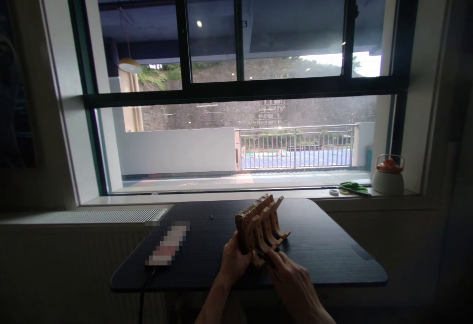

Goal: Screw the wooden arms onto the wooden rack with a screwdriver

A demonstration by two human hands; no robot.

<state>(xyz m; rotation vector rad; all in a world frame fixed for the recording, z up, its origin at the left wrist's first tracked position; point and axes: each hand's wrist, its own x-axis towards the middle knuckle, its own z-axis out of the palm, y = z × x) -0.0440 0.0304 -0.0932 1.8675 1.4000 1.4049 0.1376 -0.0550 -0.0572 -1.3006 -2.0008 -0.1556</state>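
We're clamping the rack [246, 218] with our left hand [233, 260], our right hand [293, 277] pinching a tool [263, 254] at the nearest hook [254, 238]; farther hooks [275, 215] already standing.

— What kind of place?

— A room in a home or a small office; hard to tell which.

— Going by what?

— By a dark desk [332, 245] pushed up under a wide, dark-framed window [236, 88], with a slatted heater grille [111, 214] just beside it along the wall. On the sill [221, 196], household bits: a white kettle with an orange lid [388, 178], a green cloth [353, 186], small tape rolls [334, 192].

— And the desk itself?

— Set up for small handiwork: a wooden hook rack [262, 223] standing on it, a cable [142, 294] hanging off the near edge.

— Outside?

— A metal railing [295, 142], a blue court [314, 158] beyond.
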